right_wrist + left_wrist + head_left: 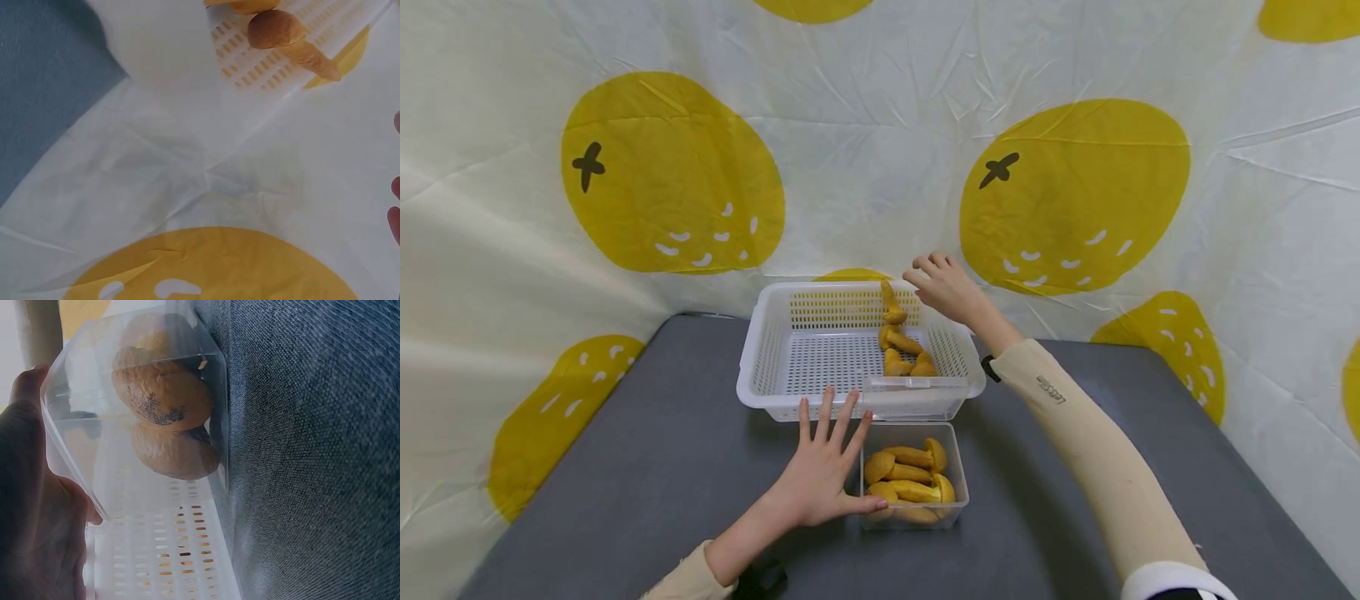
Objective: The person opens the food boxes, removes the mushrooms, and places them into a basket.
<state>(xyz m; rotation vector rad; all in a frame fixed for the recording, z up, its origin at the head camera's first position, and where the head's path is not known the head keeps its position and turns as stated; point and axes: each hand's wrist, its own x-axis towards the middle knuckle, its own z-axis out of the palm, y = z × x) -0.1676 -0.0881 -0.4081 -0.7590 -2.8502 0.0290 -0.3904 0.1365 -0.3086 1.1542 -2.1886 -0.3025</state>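
Observation:
My left hand (820, 479) lies with fingers spread at the left side of a small clear plastic box (958, 500), its thumb touching the near rim. Several yellow-brown mushrooms (913, 492) lie in the box; in the left wrist view, mushroom caps (162, 394) show through its wall. My right hand (951, 290) hovers above the back right corner of a white perforated basket (748, 358), fingers loosely bent, nothing visible in them. Below it, several mushrooms (898, 340) sit at the basket's right side; one leans against the back wall. Only fingertips (395, 222) show in the right wrist view.
A clear plastic lid or tray (916, 398) stands over the basket's front right rim, just behind the box. All this is on a dark grey table (685, 467). A white cloth (865, 192) with yellow fruit prints hangs close behind the basket.

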